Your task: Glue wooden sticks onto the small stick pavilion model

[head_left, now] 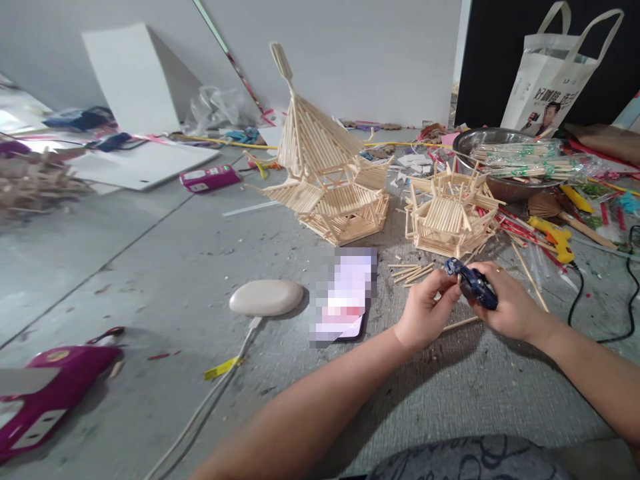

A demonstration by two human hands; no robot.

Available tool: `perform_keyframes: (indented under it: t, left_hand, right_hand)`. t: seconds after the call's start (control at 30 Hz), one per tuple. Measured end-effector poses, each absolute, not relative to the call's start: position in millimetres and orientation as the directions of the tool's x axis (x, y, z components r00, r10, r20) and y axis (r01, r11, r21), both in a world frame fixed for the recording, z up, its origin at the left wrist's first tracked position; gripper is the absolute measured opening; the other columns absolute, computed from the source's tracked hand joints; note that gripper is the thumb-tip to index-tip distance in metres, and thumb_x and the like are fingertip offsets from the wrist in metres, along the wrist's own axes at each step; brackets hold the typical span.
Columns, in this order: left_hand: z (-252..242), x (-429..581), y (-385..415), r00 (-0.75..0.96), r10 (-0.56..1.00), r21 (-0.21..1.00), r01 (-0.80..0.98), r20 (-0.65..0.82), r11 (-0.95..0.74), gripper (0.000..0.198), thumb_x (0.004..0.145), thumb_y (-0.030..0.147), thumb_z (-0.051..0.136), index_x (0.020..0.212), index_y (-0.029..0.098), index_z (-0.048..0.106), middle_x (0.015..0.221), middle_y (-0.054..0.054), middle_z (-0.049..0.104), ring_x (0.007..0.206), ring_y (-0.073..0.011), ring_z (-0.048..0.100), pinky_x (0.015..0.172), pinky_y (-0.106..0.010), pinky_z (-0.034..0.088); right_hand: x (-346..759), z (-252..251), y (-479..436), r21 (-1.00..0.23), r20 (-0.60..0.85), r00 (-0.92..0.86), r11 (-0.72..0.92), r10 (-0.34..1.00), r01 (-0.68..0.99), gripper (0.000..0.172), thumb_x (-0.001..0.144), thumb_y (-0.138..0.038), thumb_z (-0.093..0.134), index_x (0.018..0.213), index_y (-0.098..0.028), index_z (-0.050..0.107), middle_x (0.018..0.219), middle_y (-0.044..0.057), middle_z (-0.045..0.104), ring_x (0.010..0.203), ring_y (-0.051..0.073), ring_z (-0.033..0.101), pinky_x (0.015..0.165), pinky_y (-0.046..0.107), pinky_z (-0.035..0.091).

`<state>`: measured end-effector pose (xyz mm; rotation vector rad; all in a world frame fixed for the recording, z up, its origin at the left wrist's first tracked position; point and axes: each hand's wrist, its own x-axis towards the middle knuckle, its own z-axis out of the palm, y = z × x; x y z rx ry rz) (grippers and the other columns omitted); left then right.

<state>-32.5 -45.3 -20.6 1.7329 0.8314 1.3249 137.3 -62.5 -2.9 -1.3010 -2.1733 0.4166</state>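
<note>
My right hand (pixel 513 303) is wrapped round a dark blue hand tool (pixel 477 285), which looks like a small cutter; its exact kind is hard to make out. Fingers and thumb pinched, my left hand (pixel 425 305) meets the tool's tip with what looks like the end of a thin wooden stick (pixel 459 281). Just beyond lie several short cut sticks (pixel 413 273). A low six-sided stick model (pixel 445 217) stands behind them, partly built up with slatted panels. To its left rises a taller stick pavilion (pixel 333 190) with a pointed roof.
A phone (pixel 357 293) and a white oval device (pixel 267 297) with a cable lie left of my hands. On the right are a yellow glue gun (pixel 555 239), a metal bowl (pixel 505 183) with bagged sticks, and a tote bag (pixel 555 80). Purple packages (pixel 210 179) lie leftward.
</note>
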Motion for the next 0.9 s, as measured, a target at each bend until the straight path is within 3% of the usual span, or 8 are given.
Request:
perform_keyframes:
  t: [0.23, 0.53, 0.9]
  left_hand:
    - [-17.5, -31.7, -46.9, 0.258, 0.854, 0.888, -0.035, 0.452, -0.459, 0.01, 0.081, 0.024, 0.053, 0.074, 0.016, 0.053, 0.063, 0.002, 0.056, 0.057, -0.0068, 0.052, 0.057, -0.018, 0.044]
    - [-17.9, -29.2, -43.5, 0.25, 0.937, 0.945, -0.277, 0.244, -0.173, 0.016, 0.076, 0.03, 0.06, 0.074, 0.017, 0.051, 0.067, 0.002, 0.056, 0.055, -0.0055, 0.054, 0.054, -0.018, 0.047]
    - [-18.9, -30.1, -42.9, 0.262, 0.943, 0.972, -0.168, 0.204, -0.163, 0.013, 0.076, 0.026, 0.058, 0.071, 0.017, 0.05, 0.061, 0.004, 0.055, 0.05, -0.0052, 0.054, 0.05, -0.017, 0.046]
  right_hand:
    - [139.5, -5.4, -60.8, -0.5, 0.36, -0.337, 0.484, 0.87, 0.718, 0.045, 0.07, -0.019, 0.055, 0.113, -0.021, 0.041, 0.106, 0.012, 0.056, 0.099, 0.026, 0.055, 0.085, 0.042, 0.044]
    - [142.0, -5.9, -57.9, -0.404, 0.338, -0.31, 0.434, 0.889, 0.805, 0.042, 0.07, -0.021, 0.053, 0.11, -0.02, 0.042, 0.104, 0.013, 0.057, 0.097, 0.028, 0.055, 0.08, 0.043, 0.045]
    - [140.6, -2.9, -60.9, -0.326, 0.31, -0.324, 0.42, 0.894, 0.847, 0.038, 0.07, -0.023, 0.05, 0.106, -0.015, 0.045, 0.094, 0.013, 0.06, 0.083, 0.028, 0.058, 0.07, 0.04, 0.045]
